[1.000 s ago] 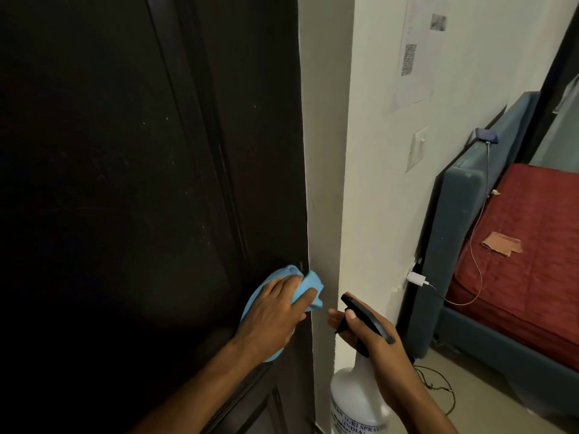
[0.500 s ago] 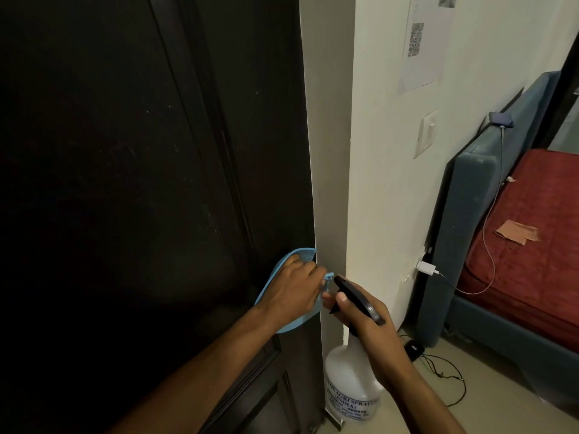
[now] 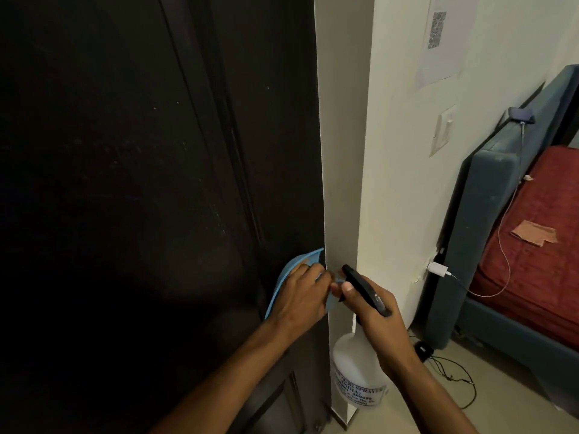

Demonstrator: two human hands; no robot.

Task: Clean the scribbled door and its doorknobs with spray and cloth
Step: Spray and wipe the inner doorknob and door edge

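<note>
A dark brown door [image 3: 141, 183] fills the left half of the view, with faint pale specks on it. My left hand [image 3: 300, 296] presses a light blue cloth [image 3: 282, 277] against the door's right edge, fingers curled over the cloth. My right hand [image 3: 372, 305] grips the black trigger head of a white spray bottle [image 3: 354, 371] just right of the cloth, in front of the white wall corner. The bottle hangs below my hand, its label partly readable. No doorknob shows.
A white wall corner [image 3: 344, 151] stands right of the door, with a taped paper [image 3: 438, 42] and a light switch [image 3: 443, 130]. A bed with a red cover [image 3: 532, 245] and blue-grey headboard sits at right. A white charger [image 3: 437, 268] and black cables [image 3: 448, 371] lie near the floor.
My left hand and the cloth have slid right to the door's edge and its fingers have curled. My right hand with the bottle has come closer to it.
</note>
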